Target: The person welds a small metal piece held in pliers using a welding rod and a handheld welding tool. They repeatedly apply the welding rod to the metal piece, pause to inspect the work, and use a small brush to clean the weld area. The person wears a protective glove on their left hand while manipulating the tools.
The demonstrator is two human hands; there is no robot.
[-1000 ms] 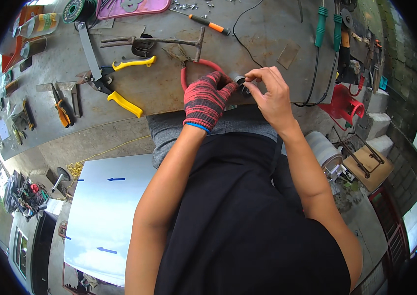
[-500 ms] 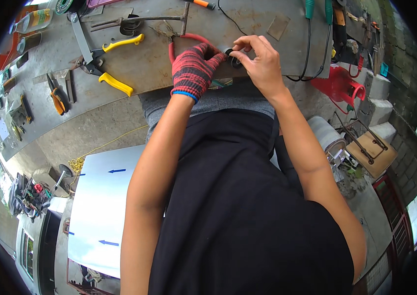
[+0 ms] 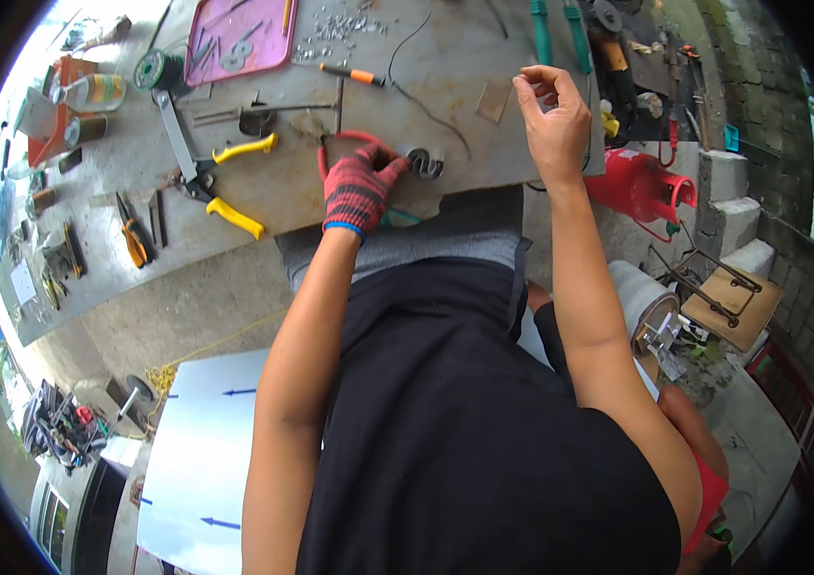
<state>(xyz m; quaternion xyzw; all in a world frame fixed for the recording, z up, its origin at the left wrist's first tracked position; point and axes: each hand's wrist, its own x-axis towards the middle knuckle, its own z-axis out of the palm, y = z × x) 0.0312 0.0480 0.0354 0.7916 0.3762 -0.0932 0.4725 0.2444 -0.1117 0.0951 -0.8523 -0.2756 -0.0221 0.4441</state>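
Note:
My left hand [image 3: 361, 187], in a red-and-black striped knit glove with a blue cuff, is closed at the table's near edge. Its thumb and forefinger pinch a small dark S-shaped metal piece [image 3: 424, 165]. Beside and partly under that glove lie red-handled pliers [image 3: 323, 161], their jaws pointing away from me. My bare right hand [image 3: 556, 110] is raised over the right part of the table, apart from the metal piece. Its fingers are curled, with thumb and forefinger close together; anything between them is too small to make out.
Yellow-handled cutters [image 3: 234, 218], orange-handled pliers [image 3: 134, 240] and a T-shaped metal bar [image 3: 338, 101] lie on the metal table [image 3: 465, 72]. A pink tray [image 3: 284, 48] holds tools. Green-handled leads [image 3: 541, 34] lie right; a red gas cylinder [image 3: 637, 187] stands beyond the edge.
My right hand has moved away from the metal piece, up and to the right. The left still holds the piece. The view has shifted, showing more of the table's far side.

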